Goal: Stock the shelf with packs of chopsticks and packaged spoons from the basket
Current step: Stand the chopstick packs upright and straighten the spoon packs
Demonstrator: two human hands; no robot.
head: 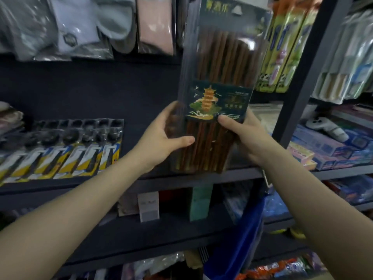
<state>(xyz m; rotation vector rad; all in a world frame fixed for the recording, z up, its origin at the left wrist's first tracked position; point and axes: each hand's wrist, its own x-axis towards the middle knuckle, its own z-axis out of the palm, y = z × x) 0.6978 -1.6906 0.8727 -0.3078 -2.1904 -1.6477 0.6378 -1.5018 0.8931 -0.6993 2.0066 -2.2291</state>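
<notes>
I see the chopstick pack [218,93] upright, long axis vertical, header up, above the shelf [201,178] edge. Clear sleeve, brown sticks, dark pagoda label. Left hand [163,138] and right hand [244,136] grasp its lower sides.

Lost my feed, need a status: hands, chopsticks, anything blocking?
Left hand and right hand both gripping chopstick pack, upright. Packaged spoons already on shelf, left. Nothing in the way.
</notes>
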